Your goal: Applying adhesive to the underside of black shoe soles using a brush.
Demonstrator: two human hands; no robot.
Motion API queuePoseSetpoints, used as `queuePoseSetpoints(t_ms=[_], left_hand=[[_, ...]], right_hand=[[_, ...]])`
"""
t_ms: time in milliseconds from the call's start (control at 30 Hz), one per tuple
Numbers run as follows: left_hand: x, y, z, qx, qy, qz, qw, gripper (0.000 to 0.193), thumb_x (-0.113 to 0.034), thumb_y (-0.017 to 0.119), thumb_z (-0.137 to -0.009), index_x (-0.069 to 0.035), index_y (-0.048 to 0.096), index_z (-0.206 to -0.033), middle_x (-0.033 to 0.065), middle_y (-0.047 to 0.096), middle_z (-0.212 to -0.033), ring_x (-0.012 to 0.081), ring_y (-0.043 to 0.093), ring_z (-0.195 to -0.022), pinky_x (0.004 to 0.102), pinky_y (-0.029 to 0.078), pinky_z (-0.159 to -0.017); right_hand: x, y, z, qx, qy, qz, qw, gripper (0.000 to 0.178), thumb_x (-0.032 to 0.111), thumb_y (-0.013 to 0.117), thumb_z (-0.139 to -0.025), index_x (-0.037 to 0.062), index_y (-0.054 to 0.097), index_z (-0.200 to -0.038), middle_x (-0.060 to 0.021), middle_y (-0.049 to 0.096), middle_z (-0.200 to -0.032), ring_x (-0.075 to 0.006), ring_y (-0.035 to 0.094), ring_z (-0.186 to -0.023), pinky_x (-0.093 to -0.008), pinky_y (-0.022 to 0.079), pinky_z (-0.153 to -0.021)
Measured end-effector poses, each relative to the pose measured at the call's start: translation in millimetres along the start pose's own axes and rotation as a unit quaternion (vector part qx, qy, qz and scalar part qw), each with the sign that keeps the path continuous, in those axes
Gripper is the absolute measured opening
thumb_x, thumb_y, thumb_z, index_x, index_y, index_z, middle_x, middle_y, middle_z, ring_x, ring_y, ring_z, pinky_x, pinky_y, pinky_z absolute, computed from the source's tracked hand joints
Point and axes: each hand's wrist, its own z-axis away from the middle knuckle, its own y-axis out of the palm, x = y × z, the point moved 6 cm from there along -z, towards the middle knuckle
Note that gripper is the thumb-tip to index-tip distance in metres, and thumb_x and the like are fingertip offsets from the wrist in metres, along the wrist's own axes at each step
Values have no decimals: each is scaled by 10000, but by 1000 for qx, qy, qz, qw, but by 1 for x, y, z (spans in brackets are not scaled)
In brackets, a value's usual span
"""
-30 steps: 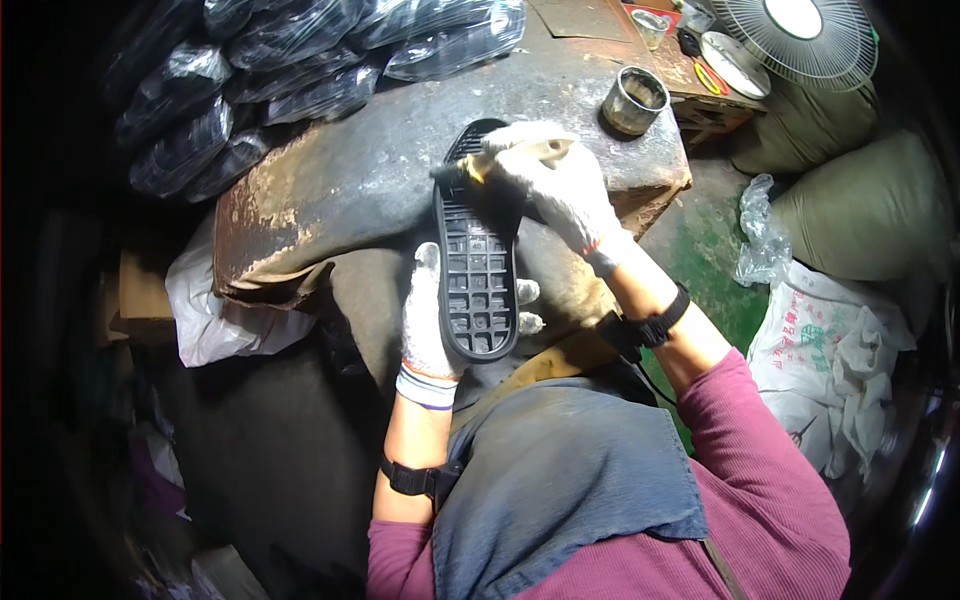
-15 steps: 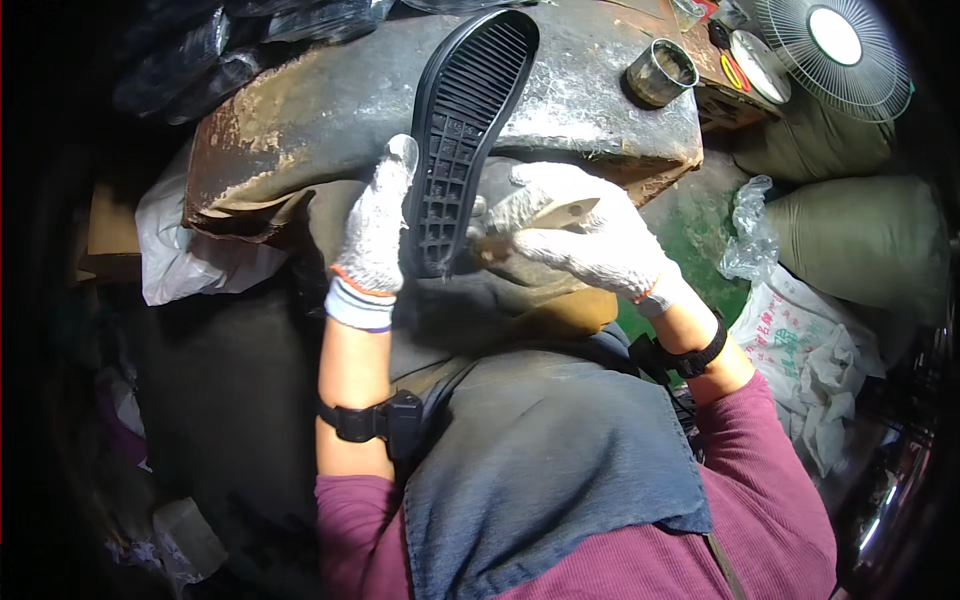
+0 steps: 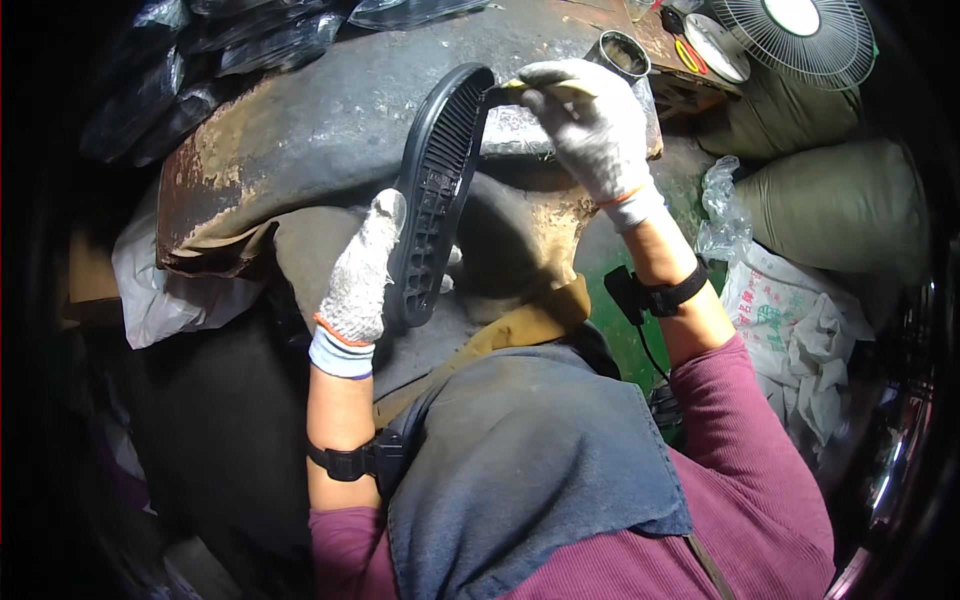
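A black rubber shoe sole (image 3: 437, 195), long and ridged with a grid of square recesses, stands tilted on edge against a rusty, scarred metal bench (image 3: 330, 120). The left hand (image 3: 360, 280), in a knitted white glove, is closed around its lower end. The right hand (image 3: 590, 125), gloved alike, pinches a small yellowish tool (image 3: 512, 87) against the sole's top edge. A dented metal tin (image 3: 625, 52) sits just behind.

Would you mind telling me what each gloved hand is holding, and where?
The left hand grips the black shoe sole near its lower end. The right hand pinches a small tool against the sole's upper edge.
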Motion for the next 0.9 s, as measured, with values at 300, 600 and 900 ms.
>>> queuePoseSetpoints(t_ms=[300, 600, 900], left_hand=[[28, 6, 2, 32, -63, 228, 971, 775, -648, 385, -1076, -5, 520, -1488, 262, 685, -1291, 501, 710, -1075, 663, 612, -860], [11, 18, 6, 104, 32, 368, 923, 701, -547, 420, -1093, -28, 448, -1563, 229, 558, -1506, 540, 644, -1191, 734, 545, -940], [26, -3, 17, 86, 43, 382, 919, 658, -559, 389, -1097, -87, 496, -1542, 201, 540, -1536, 521, 627, -1217, 736, 532, -958]], right_hand=[[21, 24, -23, 35, -114, 63, 991, 33, 173, 736, -877, 148, 750, -894, -63, 748, -832, -302, 726, -851, -424, 543, -944], [44, 49, -31, -1, -139, -25, 990, 148, 148, 754, -854, 145, 777, -1000, -60, 755, -889, -278, 714, -855, -403, 554, -859], [88, 74, 13, 38, -119, -83, 989, 251, 136, 743, -804, 202, 785, -1042, -43, 752, -948, -312, 679, -857, -433, 556, -786]])
